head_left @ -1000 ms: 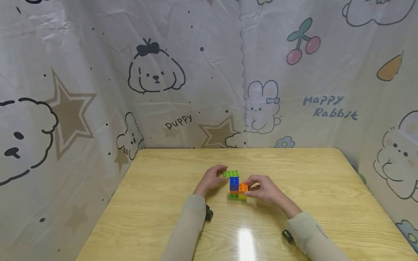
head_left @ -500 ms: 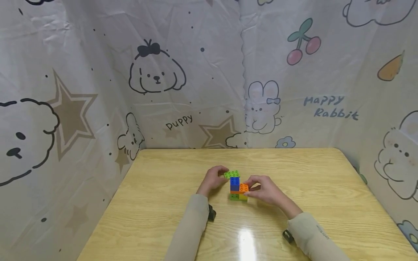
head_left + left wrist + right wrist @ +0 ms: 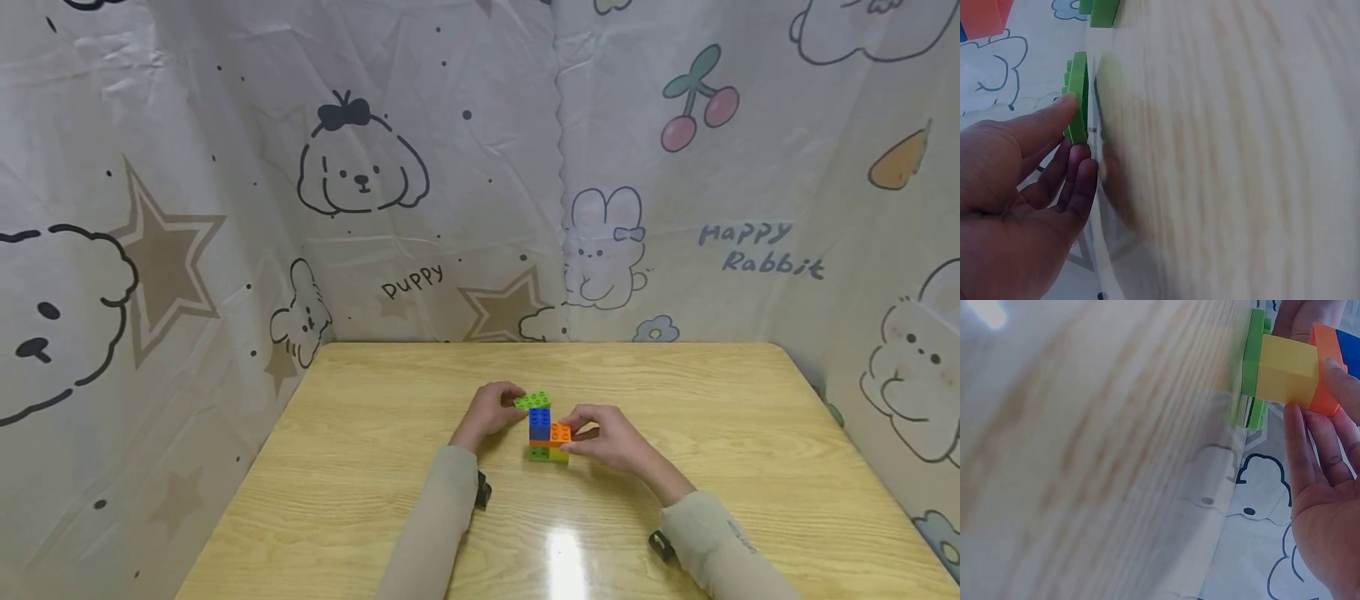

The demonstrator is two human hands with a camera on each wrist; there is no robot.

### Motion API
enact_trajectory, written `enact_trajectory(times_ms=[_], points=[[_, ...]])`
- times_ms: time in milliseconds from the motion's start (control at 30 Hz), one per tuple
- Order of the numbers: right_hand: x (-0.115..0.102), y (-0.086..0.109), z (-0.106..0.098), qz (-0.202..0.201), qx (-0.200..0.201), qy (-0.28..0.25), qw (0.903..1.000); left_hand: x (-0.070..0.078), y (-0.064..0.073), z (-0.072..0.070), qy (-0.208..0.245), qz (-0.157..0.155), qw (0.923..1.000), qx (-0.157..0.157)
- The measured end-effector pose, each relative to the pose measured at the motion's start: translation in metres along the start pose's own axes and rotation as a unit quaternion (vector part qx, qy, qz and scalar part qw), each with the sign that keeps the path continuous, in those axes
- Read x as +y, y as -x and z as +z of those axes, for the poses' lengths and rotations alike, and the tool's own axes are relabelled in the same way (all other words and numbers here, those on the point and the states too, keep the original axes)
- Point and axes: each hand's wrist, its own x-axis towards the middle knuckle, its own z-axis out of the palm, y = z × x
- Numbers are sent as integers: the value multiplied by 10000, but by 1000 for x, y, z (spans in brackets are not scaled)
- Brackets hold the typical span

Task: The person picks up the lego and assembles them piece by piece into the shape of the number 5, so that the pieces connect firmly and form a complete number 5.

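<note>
Just beyond the stack, the left hand pinches the plate — probably light, stiff, slightly slick plastic, safest held by its edges. The right hand pinches the stack's orange brick. Glossy table surrounds the stack — printed curtain behind.

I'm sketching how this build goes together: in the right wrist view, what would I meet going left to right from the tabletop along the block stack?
Tabletop → green base → yellow block → orange block → blue block.
</note>
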Motion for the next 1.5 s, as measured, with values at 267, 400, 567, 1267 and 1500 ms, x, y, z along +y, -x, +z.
enact_trajectory(times_ms=[267,400,567,1267,1500], points=[[-1,0,-1,-28,-2,-62,10000,4,2,-3,-66,113,9999,36],[-2,0,-1,-31,11,-56,10000,4,4,-6,-48,167,9998,47],[-3,0,0,0,5,-62,10000,6,8,-12,108,216,9997,22],[0,0,0,-9,-10,-43,10000,29,29,-33,314,827,9960,97],[0,0,0,-4,-27,-37,10000,38,35,-36,482,1094,9928,-53]])
